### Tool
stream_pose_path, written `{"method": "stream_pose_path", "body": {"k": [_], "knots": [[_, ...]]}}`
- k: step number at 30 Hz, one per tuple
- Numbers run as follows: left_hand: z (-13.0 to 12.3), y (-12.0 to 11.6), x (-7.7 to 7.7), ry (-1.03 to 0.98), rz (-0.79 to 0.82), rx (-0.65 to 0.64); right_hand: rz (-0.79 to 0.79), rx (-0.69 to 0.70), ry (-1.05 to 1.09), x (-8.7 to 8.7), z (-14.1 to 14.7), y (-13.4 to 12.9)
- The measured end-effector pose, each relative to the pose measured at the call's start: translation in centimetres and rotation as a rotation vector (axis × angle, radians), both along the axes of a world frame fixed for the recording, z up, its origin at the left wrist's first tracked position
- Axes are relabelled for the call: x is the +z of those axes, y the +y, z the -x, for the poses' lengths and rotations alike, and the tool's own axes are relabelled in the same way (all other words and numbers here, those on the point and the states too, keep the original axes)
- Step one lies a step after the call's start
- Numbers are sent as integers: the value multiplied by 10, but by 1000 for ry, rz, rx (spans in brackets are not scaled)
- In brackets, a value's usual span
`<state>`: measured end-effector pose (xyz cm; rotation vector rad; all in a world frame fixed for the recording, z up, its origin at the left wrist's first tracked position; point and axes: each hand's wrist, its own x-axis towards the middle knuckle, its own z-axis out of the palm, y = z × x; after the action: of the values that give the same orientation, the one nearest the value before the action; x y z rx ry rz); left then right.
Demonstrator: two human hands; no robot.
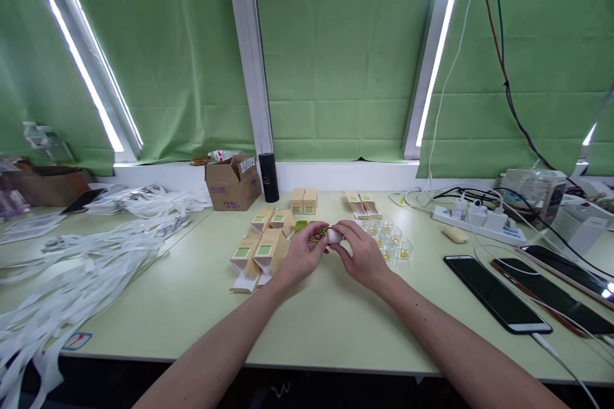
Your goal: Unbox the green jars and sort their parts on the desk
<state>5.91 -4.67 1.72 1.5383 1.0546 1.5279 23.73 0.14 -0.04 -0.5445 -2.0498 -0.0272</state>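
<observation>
My left hand [307, 248] and my right hand [359, 253] meet over the middle of the table, fingers pinched on a small white rounded piece [334, 237]. A bit of yellow-green shows at its left side, between the fingers; its kind is too small to tell. Just behind my left hand lie green pieces [300, 224], partly hidden. To the left stand several open cardboard boxes [271, 249] with green labels. Several clear plastic cups [394, 234] with yellow centres sit right of my right hand.
Closed small boxes [303, 200] and flat opened boxes [361, 204] stand farther back. A carton [233, 182] and a black bottle [268, 177] are by the wall. White strips [96, 268] cover the left. Phones [496, 294], cables and a power strip [480, 223] lie right.
</observation>
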Motion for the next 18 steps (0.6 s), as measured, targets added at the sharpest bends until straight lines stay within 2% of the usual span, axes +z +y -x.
{"method": "stream_pose_path", "body": {"k": [8, 18], "knots": [[-1, -1, 0, 44, -50, -29, -17, -53, -91, 3, -2, -4], [1, 0, -2, 99, -82, 37, -47, -56, -91, 6, -1, -5]]}}
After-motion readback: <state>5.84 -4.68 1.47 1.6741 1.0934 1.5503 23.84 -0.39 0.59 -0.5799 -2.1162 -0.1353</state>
